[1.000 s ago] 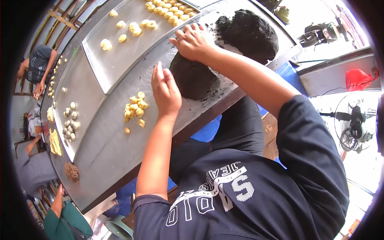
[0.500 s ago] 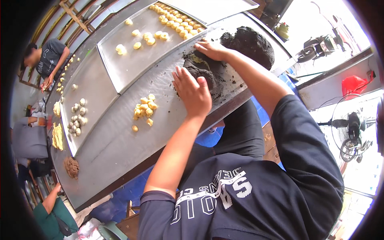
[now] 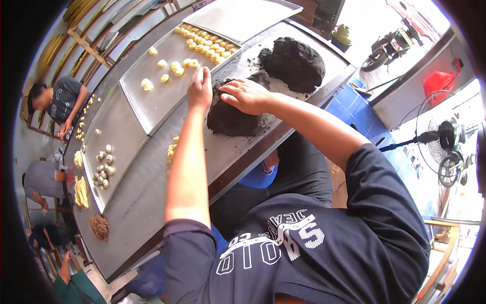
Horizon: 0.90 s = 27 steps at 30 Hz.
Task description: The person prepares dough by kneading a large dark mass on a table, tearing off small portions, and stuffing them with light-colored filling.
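Note:
My right hand [image 3: 245, 96] lies over the near slab of dark, nearly black dough [image 3: 230, 121], fingers outstretched and resting on it. At that slab's upper left edge, my left hand [image 3: 200, 91] is held on its side with extended fingers; whether it touches the dough is unclear. A second, lumpier dark mound [image 3: 296, 63] sits farther right among crumbs on the metal table [image 3: 126, 228]. Small yellow dough pieces [image 3: 171, 147] are partly hidden behind my left forearm.
A tray [image 3: 136, 101] holds yellow balls; another [image 3: 116, 131] holds grey balls. An empty-handled tray [image 3: 243, 12] lies beyond. Brown [image 3: 99, 227] and yellow dough [image 3: 81, 192] sit at left. Co-workers [image 3: 66, 101] work there. A fan [image 3: 438, 134] stands at right.
Since half a second ago my left hand has moved up and left, off the slab's middle to its edge, and my right hand has come down and left onto the slab.

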Each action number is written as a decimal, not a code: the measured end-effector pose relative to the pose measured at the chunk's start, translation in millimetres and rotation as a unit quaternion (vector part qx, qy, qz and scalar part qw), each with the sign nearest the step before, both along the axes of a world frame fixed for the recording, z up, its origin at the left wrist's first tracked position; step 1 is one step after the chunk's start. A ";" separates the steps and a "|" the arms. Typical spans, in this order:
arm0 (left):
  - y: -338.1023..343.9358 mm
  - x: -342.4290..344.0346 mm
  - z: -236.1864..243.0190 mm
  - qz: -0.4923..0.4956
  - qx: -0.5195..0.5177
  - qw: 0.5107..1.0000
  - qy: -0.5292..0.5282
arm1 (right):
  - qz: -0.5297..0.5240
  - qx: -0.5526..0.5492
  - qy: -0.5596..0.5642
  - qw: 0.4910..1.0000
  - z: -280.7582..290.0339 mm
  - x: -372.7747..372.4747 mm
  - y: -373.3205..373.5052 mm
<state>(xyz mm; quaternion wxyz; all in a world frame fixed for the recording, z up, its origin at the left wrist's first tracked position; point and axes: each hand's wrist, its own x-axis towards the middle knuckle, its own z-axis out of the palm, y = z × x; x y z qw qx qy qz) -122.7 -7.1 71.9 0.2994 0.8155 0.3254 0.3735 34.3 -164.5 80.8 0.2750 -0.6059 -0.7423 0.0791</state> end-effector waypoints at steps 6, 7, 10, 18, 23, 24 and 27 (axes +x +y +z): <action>-21.7 -19.3 -35.8 -0.121 0.022 0.990 0.071 | -0.254 0.168 0.060 0.951 -5.9 12.2 -25.4; -31.2 -15.8 -35.8 -0.128 0.098 0.982 0.098 | -0.299 0.146 0.043 0.942 -18.8 29.6 -27.9; -54.0 0.0 -35.3 -0.039 0.121 0.984 0.122 | -0.308 -0.034 0.170 0.935 -57.1 44.2 -17.9; -53.2 27.7 -49.3 0.168 0.105 0.974 0.108 | -0.173 -0.004 0.239 0.955 -75.1 29.6 59.7; -33.2 53.9 -52.9 0.232 0.066 0.969 0.059 | -0.150 -0.043 0.157 0.975 -59.7 59.7 105.5; -28.0 52.8 -51.8 0.227 0.054 0.972 0.023 | -0.121 -0.035 0.164 0.978 -51.2 61.2 106.5; 21.2 12.3 -38.1 0.080 -0.262 0.955 -0.116 | 0.024 0.069 0.075 0.995 -22.7 36.6 74.8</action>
